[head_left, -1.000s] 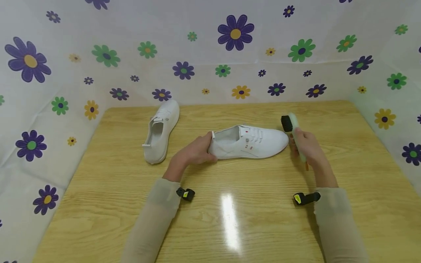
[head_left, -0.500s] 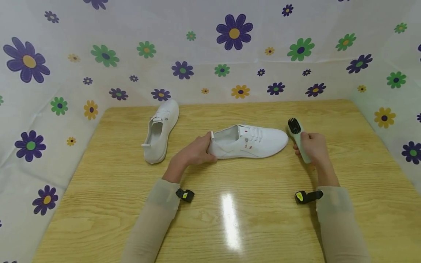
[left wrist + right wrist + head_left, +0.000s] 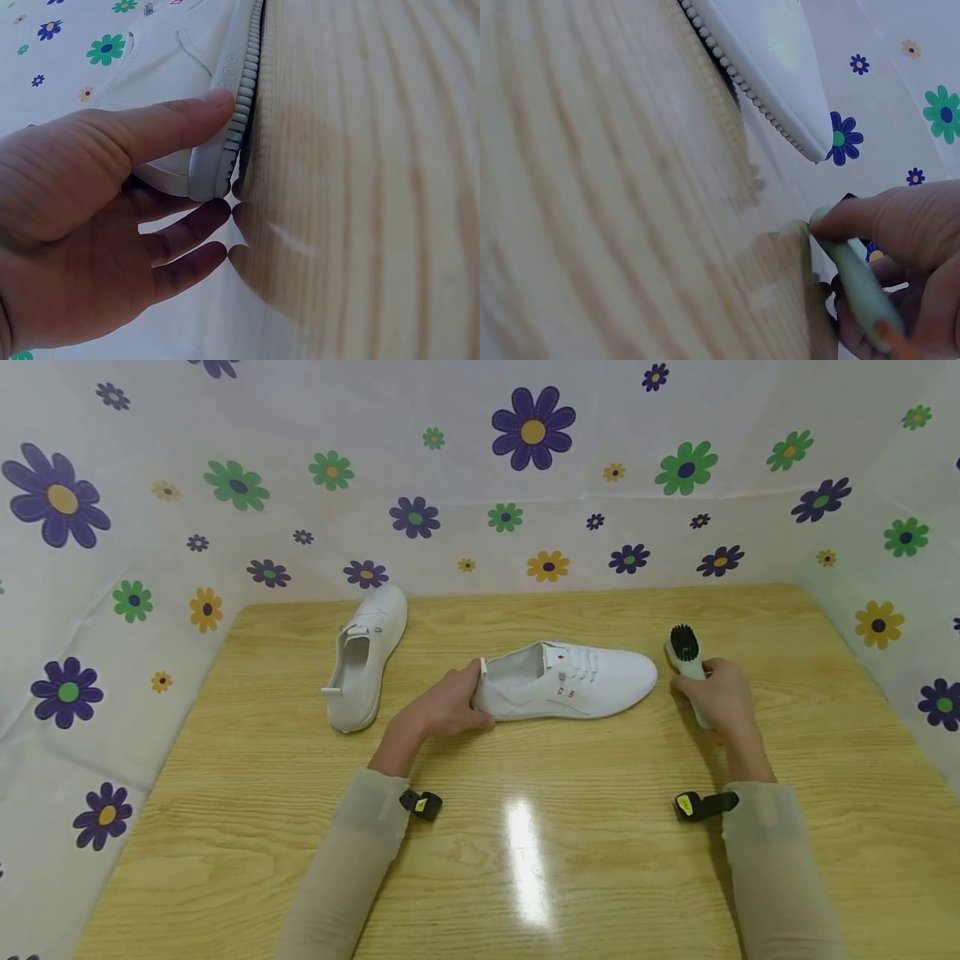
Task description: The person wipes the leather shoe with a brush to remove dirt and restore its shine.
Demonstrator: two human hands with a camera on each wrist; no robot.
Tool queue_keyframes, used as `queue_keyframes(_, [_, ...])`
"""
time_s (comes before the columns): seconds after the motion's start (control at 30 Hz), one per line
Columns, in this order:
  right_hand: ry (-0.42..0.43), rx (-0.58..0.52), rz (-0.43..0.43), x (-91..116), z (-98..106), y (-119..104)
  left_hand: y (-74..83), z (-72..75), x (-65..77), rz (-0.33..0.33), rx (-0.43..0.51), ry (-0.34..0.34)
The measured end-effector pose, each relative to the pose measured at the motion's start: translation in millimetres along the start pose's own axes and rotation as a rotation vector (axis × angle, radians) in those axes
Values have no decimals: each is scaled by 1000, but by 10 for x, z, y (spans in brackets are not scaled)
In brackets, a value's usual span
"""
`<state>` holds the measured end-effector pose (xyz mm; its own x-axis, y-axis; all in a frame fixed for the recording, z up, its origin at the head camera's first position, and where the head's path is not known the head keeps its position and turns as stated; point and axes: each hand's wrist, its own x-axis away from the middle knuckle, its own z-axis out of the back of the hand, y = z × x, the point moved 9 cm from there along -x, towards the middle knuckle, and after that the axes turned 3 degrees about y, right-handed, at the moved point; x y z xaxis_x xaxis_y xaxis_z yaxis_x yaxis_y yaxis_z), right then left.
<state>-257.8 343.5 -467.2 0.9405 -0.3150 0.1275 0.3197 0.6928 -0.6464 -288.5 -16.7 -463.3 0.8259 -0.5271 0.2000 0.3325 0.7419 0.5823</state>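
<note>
A white lace-up shoe lies on its sole across the middle of the table, toe to the right. My left hand grips its heel; in the left wrist view the thumb presses along the side of the sole and the other fingers are behind the heel. Just right of the toe, my right hand holds a pale green brush by its handle, black bristles facing up. The right wrist view has the brush handle low against the tabletop, apart from the shoe toe.
The second white shoe stands at the back left, toe toward the flower-patterned backdrop. The wooden table reaches to that backdrop at the back and sides. A black wrist camera sits on the left sleeve, another on the right.
My right hand has drawn the brush slightly right, away from the shoe toe, and turned its bristles from facing left to facing up. The left hand and both shoes have stayed put.
</note>
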Motion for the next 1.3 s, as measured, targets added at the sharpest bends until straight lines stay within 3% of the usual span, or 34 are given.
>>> queue_keyframes(0.23, [38,281,22,25,71,-50,35,44,30,-8,4,2])
queue_keyframes(0.4, [27,340,27,58,89,-88,54,63,32,-15,10,9])
queue_keyframes(0.7, [12,322,25,68,103,-78,58,46,-1,-12,23,22])
queue_keyframes(0.9, [-17,286,2,76,87,3,149,12,-129,-84,92,19])
queue_keyframes(1.03, [-10,257,2,66,120,7,140,14,-144,-73,79,10])
queue_keyframes(1.2, [121,148,115,118,220,-253,71,-7,-120,-86,85,38])
queue_keyframes(1.3, [90,93,213,169,156,-473,57,-20,-92,-109,102,46])
